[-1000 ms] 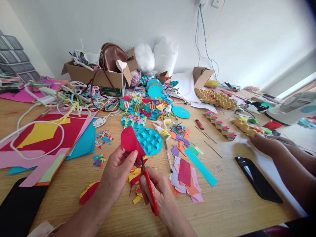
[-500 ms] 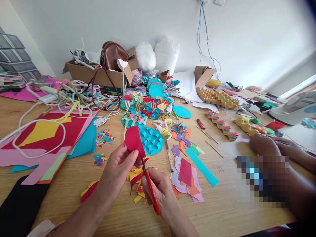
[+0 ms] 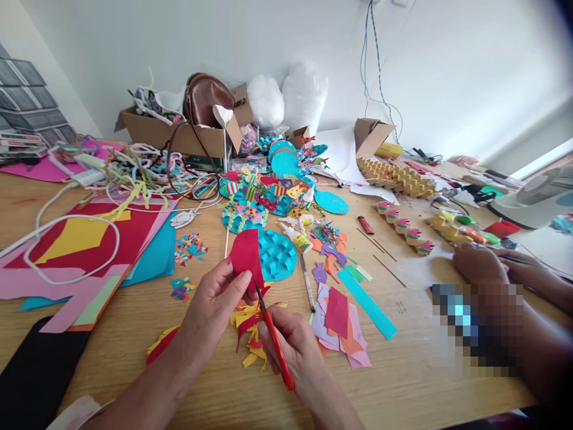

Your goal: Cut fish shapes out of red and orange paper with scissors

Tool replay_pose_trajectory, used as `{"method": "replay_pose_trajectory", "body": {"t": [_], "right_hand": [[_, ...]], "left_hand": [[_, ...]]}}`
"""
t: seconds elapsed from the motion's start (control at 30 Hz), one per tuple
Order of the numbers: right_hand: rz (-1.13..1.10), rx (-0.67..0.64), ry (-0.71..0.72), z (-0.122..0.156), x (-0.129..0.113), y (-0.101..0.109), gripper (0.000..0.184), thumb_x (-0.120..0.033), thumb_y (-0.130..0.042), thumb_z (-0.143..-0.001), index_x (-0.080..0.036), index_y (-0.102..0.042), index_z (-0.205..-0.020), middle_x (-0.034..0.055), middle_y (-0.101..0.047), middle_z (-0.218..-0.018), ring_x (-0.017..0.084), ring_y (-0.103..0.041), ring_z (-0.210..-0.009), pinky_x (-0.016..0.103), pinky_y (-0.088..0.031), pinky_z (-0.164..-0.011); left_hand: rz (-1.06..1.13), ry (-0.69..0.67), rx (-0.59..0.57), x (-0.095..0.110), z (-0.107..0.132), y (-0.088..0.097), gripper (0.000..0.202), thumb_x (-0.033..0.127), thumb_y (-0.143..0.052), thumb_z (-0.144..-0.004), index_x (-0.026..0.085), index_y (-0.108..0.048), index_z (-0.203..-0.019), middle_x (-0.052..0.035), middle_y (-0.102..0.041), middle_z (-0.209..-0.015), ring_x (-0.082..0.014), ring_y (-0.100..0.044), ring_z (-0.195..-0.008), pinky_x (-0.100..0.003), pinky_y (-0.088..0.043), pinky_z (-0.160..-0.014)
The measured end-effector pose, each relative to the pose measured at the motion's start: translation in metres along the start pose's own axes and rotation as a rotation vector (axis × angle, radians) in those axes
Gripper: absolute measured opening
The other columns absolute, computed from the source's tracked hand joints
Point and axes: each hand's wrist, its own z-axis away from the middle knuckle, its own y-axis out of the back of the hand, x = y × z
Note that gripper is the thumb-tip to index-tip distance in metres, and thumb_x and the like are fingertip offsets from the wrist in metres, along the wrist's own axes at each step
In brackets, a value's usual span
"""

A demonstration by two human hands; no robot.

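Fingers [image 3: 218,276] of left hand [image 3: 215,307] pinch red paper [image 3: 246,254], thumb [image 3: 237,288] on near face; right hand's [image 3: 295,346] fingers curl round red-handled scissors [image 3: 275,339]. Head view: paper, held above table [image 3: 403,382], stands more upright than half second ago; blades [image 3: 259,295] still meet its lower right corner. Turn likely changes cutting angle; cut looks unfinished.
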Motion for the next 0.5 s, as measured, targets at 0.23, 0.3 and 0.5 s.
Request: {"method": "replay_pose_trajectory", "body": {"t": [0.23,0.3,0.5], "right_hand": [[0.068,-0.028,-0.004,0.0011,0.0000,0.0045,0.035,-0.037,-0.049,-0.086,-0.021,-0.035,-0.059,-0.0059,-0.033,-0.051,0.008,-0.030,-0.047,0.020,-0.022,-0.042],[0.084,-0.027,-0.004,0.0013,-0.0011,0.0053,0.036,-0.039,-0.049,-0.086,-0.021,-0.035,-0.059,-0.0056,-0.033,-0.052,0.009,-0.030,-0.047,0.020,-0.022,-0.042],[0.134,-0.045,0.007,0.0022,-0.0010,0.0075,0.035,-0.039,-0.049,-0.087,-0.020,-0.037,-0.060,-0.0051,-0.035,-0.055,0.009,-0.029,-0.049,0.020,-0.021,-0.043]], "left_hand": [[-0.053,0.013,0.003,0.0028,-0.0008,0.0023,0.012,0.028,-0.058,-0.081,0.019,-0.066,-0.075,0.0023,-0.065,-0.061,-0.0128,-0.059,-0.058,-0.022,-0.047,-0.058],[-0.068,0.016,0.003,0.0034,-0.0010,0.0026,0.013,0.028,-0.058,-0.081,0.019,-0.066,-0.075,0.0022,-0.064,-0.060,-0.0131,-0.059,-0.058,-0.022,-0.047,-0.058],[-0.088,0.002,-0.018,0.0023,-0.0019,0.0047,0.016,0.028,-0.057,-0.083,0.019,-0.064,-0.071,0.0023,-0.063,-0.060,-0.0125,-0.058,-0.058,-0.021,-0.047,-0.059]]}}
